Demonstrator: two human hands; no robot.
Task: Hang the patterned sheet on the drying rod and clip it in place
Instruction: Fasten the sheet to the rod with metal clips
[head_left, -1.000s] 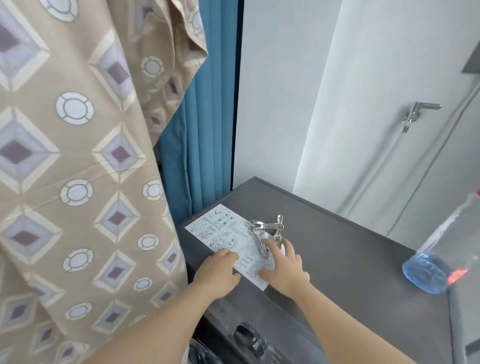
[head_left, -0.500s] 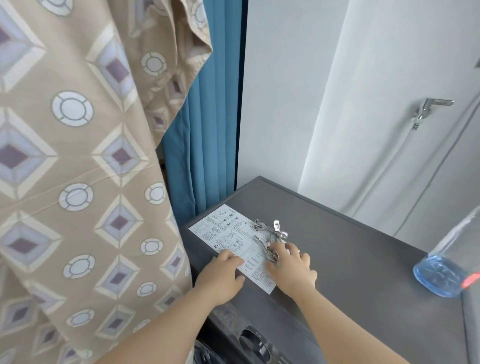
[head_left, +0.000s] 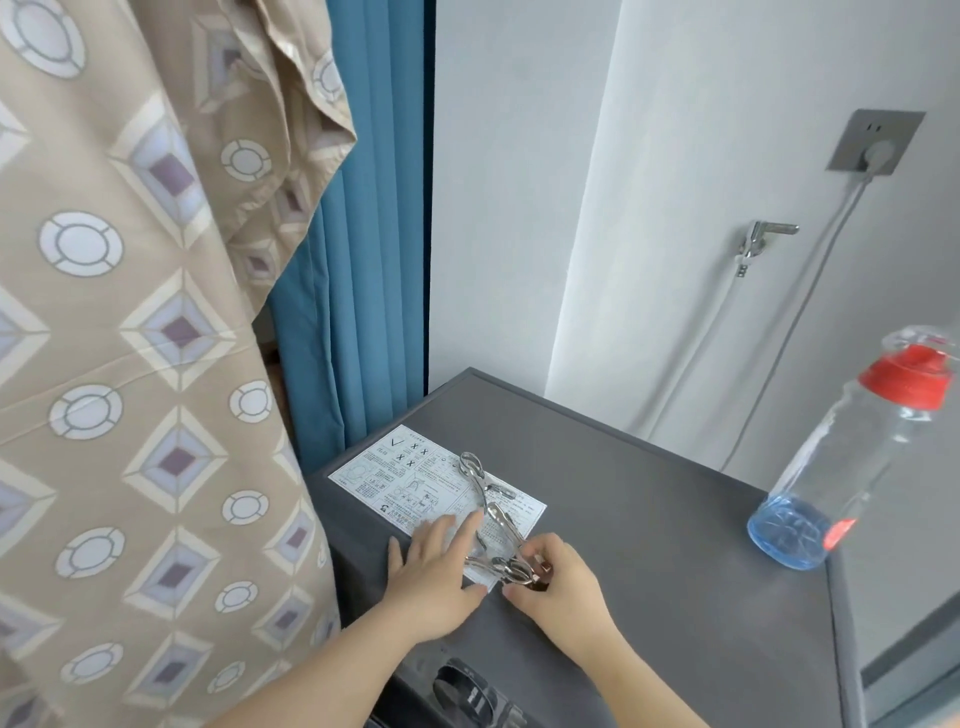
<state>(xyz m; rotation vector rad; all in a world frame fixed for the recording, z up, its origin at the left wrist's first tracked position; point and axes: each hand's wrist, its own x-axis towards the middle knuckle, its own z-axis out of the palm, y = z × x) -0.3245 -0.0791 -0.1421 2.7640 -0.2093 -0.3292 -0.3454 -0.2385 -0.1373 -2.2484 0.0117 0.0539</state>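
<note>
While the patterned sheet (head_left: 130, 364) hangs down your left side in front of a blue curtain (head_left: 363, 234), both your hands are on the grey machine top (head_left: 675, 545). A clear bottle (head_left: 841, 467), red cap, blue liquid at its base, stands near the right edge. Your left hand (head_left: 434, 569) lies flat, fingers straight, on the sticker (head_left: 395, 478): tick and crosses printed, small text unreadable. Your right hand (head_left: 563, 590) pinches the metal clips (head_left: 506, 569). A loose clip (head_left: 474, 467) lies on the sticker.

right grip (head_left: 561, 587) now pinches clip (head_left: 511, 569), lifted
</note>
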